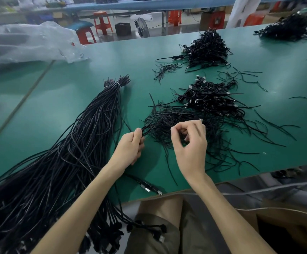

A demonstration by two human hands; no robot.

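At a green table [75,74] in a workshop, a person winds a short black cable [145,130] above a loose pile of thin black ties [167,121]. The left hand [130,146] is clamped on the cable's strands, thumb and fingers pinching them together at the pile's near left edge. The right hand [190,143], fingers curled in, appears to grip the other end, with a metal plug [201,119] poking out beyond its fingertips. Judging by the heap of coiled cables [213,99] just behind, the coiling step looks to be in hand and the binding not yet done. The next move likely calls for keeping the loops pinched in one hand while the other frees a single tie from the tangle and wraps it round the middle. A long bundle [72,143] of uncoiled cables lies to the left, cinched by a white band [115,84]
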